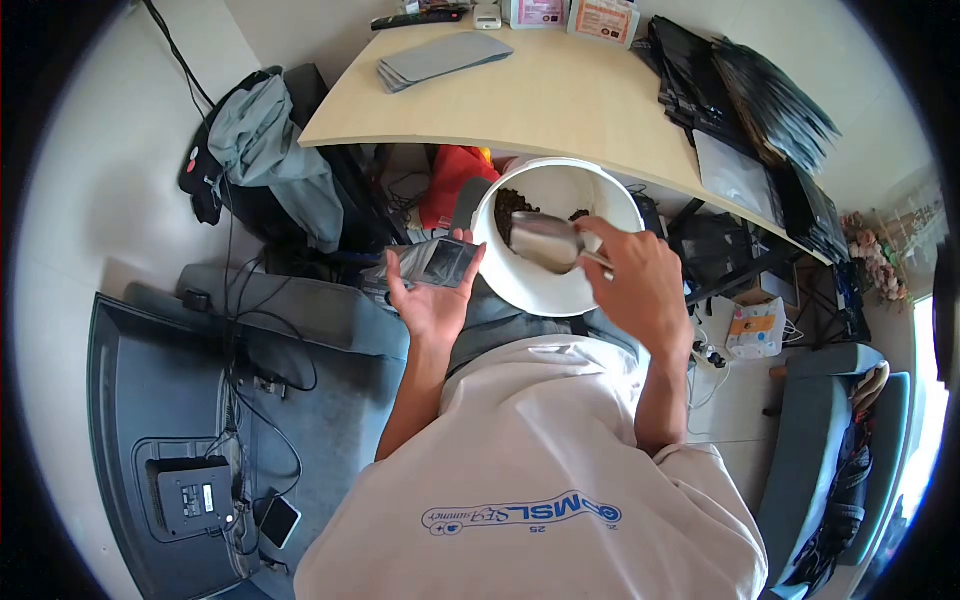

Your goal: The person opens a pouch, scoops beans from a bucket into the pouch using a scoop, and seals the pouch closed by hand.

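My right hand (pixel 645 285) is closed around the handle of a metal scoop (pixel 545 240). The scoop's bowl is inside a white bucket (pixel 530 297), close to dark brown bean-like pieces (pixel 512 212) along the left of the bucket's inside. To the left of the bucket, my left hand (pixel 437 308) holds a dark grey pouch (pixel 440 262), with thumb and fingers up around its sides. What the pouch contains is hidden, and so is whatever lies in the scoop.
A wooden table (pixel 590 100) stands beyond the bucket, bearing a stack of grey flat pouches (pixel 445 60) and piles of black bags (pixel 720 95). A red bag (pixel 458 185) sits beneath it. Cables (pixel 235 330) hang at left over a grey seat (pixel 320 420); a phone (pixel 278 522) lies there.
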The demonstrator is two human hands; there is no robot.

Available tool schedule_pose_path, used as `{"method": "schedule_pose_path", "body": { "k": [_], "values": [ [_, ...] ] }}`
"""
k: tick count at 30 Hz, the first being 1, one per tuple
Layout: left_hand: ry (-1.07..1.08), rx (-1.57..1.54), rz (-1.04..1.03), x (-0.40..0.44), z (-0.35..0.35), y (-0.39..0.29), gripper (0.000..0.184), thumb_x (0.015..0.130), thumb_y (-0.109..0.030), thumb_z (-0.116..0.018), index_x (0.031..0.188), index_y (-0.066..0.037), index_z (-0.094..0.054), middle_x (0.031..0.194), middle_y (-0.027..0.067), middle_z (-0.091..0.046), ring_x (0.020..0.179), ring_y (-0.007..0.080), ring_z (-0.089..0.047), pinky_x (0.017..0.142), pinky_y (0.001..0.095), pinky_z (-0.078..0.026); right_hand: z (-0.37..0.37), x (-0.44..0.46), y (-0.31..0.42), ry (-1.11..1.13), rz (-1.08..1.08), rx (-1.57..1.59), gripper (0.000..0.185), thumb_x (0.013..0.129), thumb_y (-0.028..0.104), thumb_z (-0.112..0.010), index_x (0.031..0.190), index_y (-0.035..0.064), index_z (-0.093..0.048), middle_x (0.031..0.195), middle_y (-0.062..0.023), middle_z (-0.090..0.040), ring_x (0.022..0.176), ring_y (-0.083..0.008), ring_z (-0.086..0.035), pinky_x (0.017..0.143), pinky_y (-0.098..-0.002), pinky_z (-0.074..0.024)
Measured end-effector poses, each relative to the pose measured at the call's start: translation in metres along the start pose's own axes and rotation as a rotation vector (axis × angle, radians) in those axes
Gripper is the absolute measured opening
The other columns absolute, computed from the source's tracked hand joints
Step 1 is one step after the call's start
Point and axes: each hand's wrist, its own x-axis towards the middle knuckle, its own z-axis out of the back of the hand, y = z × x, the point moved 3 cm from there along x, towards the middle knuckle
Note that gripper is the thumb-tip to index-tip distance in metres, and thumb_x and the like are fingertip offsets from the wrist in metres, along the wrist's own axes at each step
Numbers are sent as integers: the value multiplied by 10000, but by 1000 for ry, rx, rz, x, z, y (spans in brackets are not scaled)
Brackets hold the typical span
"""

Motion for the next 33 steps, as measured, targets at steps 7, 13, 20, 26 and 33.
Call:
{"method": "schedule_pose_path", "body": {
  "k": [7,13,20,26,33],
  "values": [
    [35,-29,49,1,1,2,751,859,-540,-618,1277,59,-446,1261,236,-530,1248,353,-484,1146,545,-302,-118,42,-85,163,-178,-235,261,773,210,-618,952,23,-649,847,-231,-673,797,-424,-661,733,-485,-534],
    [23,-47,54,2,1,1,760,857,-535,-621,1278,71,-440,1270,242,-526,1255,359,-478,1155,540,-287,-225,49,-126,131,-371,75,271,771,222,-624,916,-5,-659,965,-258,-668,937,-392,-656,793,-487,-529],
    [46,-31,75,1,2,3,731,868,-527,-606,1263,68,-452,1269,245,-531,1251,359,-480,1150,535,-294,-209,41,-136,172,-418,740,259,836,134,-623,1048,-16,-617,762,-131,-676,637,-219,-647,591,-355,-508],
    [61,-51,91,0,0,2,691,875,-516,-602,1238,60,-480,1256,239,-549,1249,357,-482,1144,530,-302,-171,34,-119,243,-420,950,322,893,69,-558,1195,-43,-529,680,-49,-576,498,-99,-454,445,-254,-344],
    [57,-57,100,1,2,2,665,872,-502,-615,1227,48,-498,1247,238,-557,1247,356,-485,1144,530,-302,-156,34,-116,275,-402,974,375,894,79,-572,1236,-56,-502,712,-61,-597,506,-90,-447,445,-245,-330]
  ]
}}
